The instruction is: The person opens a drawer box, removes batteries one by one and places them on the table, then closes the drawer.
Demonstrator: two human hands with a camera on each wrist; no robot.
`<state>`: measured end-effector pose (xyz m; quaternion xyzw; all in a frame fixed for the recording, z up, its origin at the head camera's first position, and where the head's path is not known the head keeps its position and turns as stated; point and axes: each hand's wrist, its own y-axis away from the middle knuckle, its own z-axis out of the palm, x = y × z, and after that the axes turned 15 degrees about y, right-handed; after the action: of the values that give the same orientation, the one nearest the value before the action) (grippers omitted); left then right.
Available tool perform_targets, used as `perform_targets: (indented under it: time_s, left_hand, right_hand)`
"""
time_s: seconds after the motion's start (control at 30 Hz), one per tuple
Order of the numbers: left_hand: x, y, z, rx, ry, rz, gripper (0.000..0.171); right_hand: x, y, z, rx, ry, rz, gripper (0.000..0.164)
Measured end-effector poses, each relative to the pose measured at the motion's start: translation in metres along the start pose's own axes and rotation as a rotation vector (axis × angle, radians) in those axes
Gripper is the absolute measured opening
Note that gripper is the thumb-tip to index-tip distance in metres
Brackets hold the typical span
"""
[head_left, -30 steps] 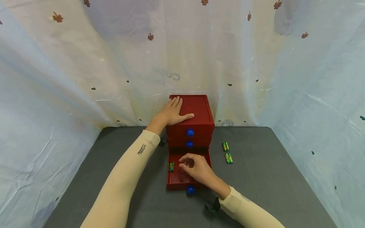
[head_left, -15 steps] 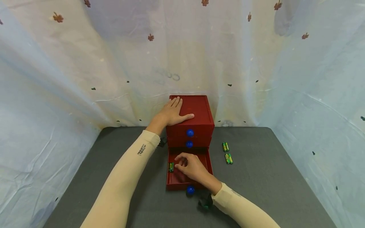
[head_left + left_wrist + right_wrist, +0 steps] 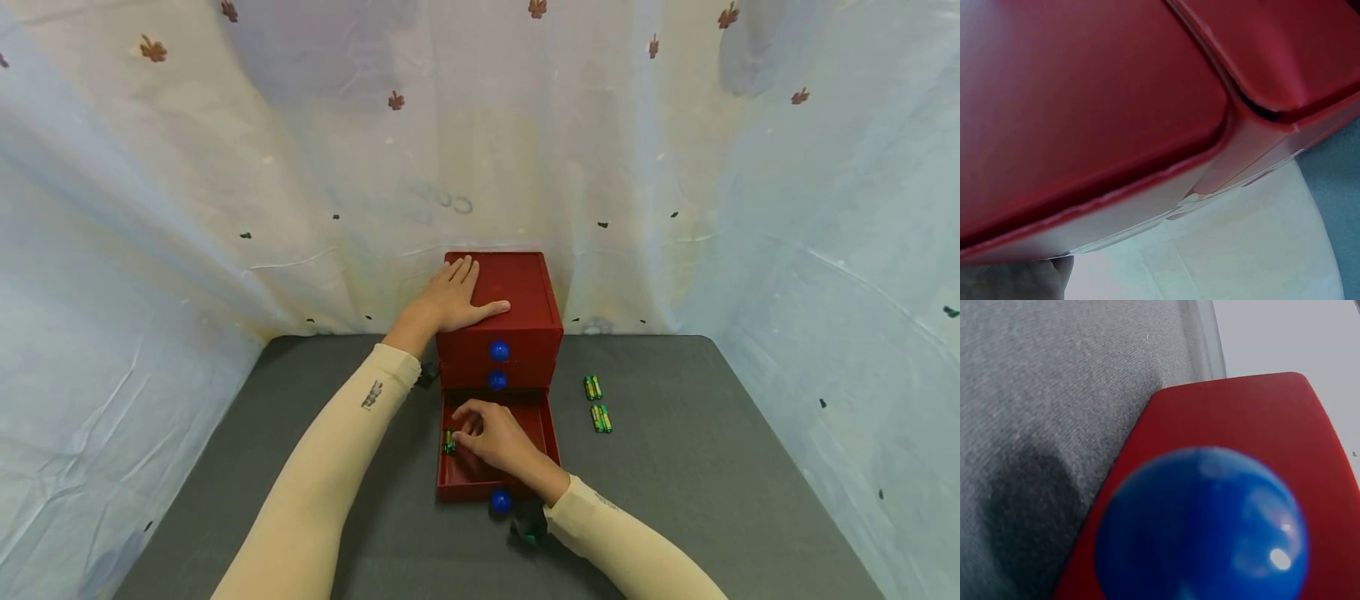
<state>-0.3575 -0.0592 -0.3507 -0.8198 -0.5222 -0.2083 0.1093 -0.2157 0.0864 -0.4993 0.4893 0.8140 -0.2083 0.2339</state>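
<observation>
In the head view a red drawer unit (image 3: 517,292) stands at the back, its bottom drawer (image 3: 532,433) pulled out. My left hand (image 3: 450,304) rests on the unit's top with straight, spread fingers. Over the pulled-out drawer is my right hand (image 3: 498,437), its fingers loosely bent and a gap between thumb and index finger. The thumb tip comes right up to a pair of green and gold batteries (image 3: 448,442) by the drawer's left wall. A blue round knob (image 3: 1200,531) on the red drawer front (image 3: 1235,412) fills much of the right wrist view.
Two more pairs of batteries, a rear pair (image 3: 593,387) and a front pair (image 3: 602,418), lie right of the unit on the grey table (image 3: 675,500). Two upper drawers with blue knobs are closed. A pale patterned curtain (image 3: 480,150) hangs behind.
My right hand has moved left across the drawer, up to the pair of batteries there. My left hand has stayed on the unit's top.
</observation>
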Motion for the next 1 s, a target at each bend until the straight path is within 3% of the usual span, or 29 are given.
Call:
perform_targets:
  time_s: [1.0]
  left_hand:
    - [0.0,0.001,-0.002,-0.01,-0.007,0.006,0.11]
  right_hand:
    - [0.007,-0.005,0.013,-0.123,0.023,0.07,0.037]
